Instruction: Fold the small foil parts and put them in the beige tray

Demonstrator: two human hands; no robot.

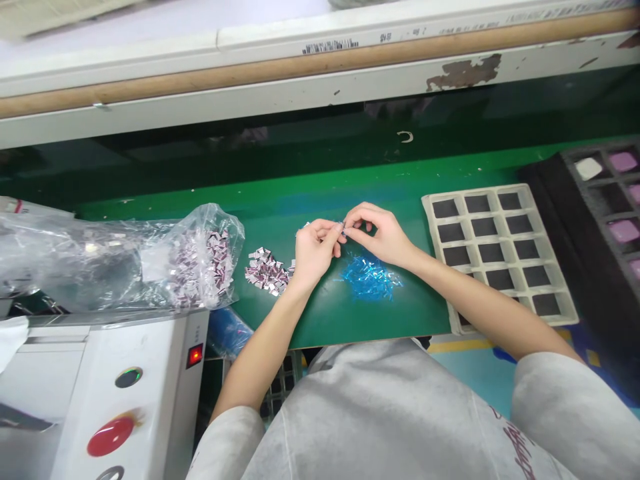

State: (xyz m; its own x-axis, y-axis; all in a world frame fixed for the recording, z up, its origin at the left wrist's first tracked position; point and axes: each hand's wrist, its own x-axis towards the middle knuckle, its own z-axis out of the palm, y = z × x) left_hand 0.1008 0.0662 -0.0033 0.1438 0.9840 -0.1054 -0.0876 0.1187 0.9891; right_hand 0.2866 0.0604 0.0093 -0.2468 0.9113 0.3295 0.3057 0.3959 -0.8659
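My left hand [316, 250] and my right hand [380, 233] meet over the green table [320, 320], fingertips pinched together. Between them is a tiny bluish piece, too small to make out well. Just below my right hand lies a loose pile of blue transparent strips [373, 279]. To the left of my left hand, partly hidden by it, is a pile of small pinkish-silver pieces [267, 270].
A clear plastic bag [207, 257] of similar small pieces lies at the left, above a white machine [135, 347] with a red button [111, 435]. On the right stand a pale compartment tray [537, 273] and a black foam tray [565, 193] holding pink pieces. A shelf edge [300, 83] crosses the back.
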